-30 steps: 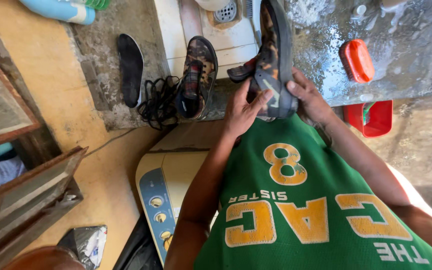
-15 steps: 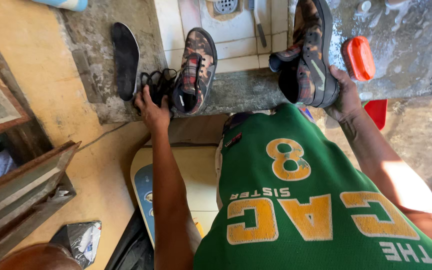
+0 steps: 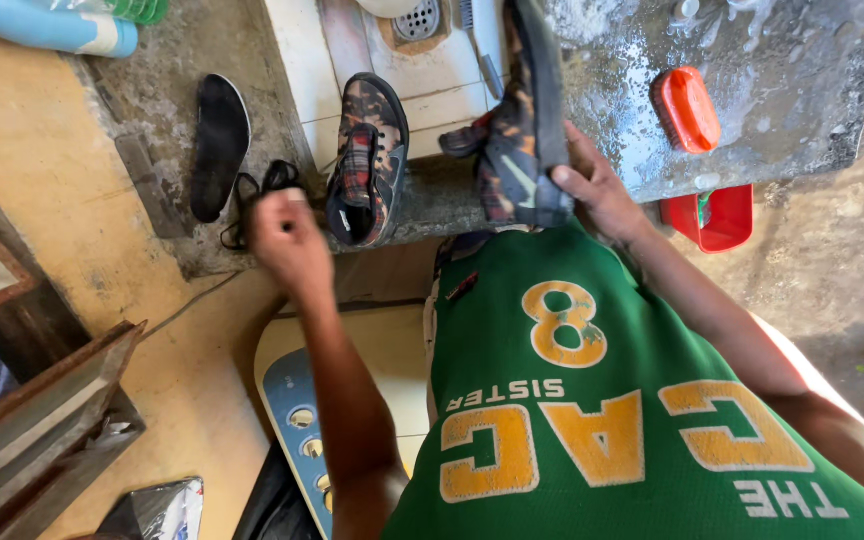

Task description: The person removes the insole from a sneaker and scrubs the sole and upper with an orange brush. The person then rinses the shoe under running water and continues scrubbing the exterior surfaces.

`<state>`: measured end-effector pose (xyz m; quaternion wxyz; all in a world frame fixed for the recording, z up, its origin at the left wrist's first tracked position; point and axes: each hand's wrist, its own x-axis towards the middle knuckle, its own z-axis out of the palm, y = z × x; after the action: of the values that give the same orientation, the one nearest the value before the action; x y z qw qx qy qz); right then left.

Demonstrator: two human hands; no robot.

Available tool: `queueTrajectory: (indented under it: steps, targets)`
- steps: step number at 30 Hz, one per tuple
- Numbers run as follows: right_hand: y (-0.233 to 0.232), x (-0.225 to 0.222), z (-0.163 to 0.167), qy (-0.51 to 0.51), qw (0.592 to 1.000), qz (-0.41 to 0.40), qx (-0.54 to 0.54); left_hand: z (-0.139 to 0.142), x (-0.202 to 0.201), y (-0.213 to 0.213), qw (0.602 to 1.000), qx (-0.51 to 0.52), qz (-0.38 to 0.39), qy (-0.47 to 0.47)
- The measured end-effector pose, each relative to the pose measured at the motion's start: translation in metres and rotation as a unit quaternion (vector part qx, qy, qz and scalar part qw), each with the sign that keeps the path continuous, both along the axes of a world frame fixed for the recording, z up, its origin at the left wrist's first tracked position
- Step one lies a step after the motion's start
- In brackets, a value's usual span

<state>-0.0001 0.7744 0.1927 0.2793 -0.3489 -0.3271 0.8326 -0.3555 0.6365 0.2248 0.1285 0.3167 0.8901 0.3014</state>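
Wet grey concrete surface (image 3: 752, 90) lies before us. Our right hand (image 3: 592, 185) grips a camouflage-patterned sneaker with a dark sole (image 3: 522, 120), upright at the edge. Our left hand (image 3: 287, 240), blurred, closes on tangled black laces (image 3: 252, 190) beside a matching second sneaker (image 3: 367, 160).

An orange scrub brush (image 3: 687, 108) lies on the wet stone slab (image 3: 782, 90) at two o'clock, a red tub (image 3: 722, 215) just below its edge. At eleven o'clock a black insole (image 3: 220, 145) rests on the concrete ledge (image 3: 152, 110); a drain grate (image 3: 418, 18) sits at twelve.
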Motion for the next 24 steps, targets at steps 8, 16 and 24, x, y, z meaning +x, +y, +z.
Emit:
queueTrajectory:
  steps: [8,16,24]
  targets:
    - [0.003,-0.028,-0.011,-0.037,0.996,0.057,0.066,-0.02,0.148,0.046,0.965,0.096,-0.184,-0.162]
    - [0.063,0.086,-0.012,-0.521,0.75,0.073,0.402,-0.033,0.107,0.042,0.814,0.246,-0.021,-0.526]
    - [0.089,0.162,-0.055,-0.643,0.597,0.115,0.465,-0.03,0.098,0.034,0.612,0.301,0.014,-0.731]
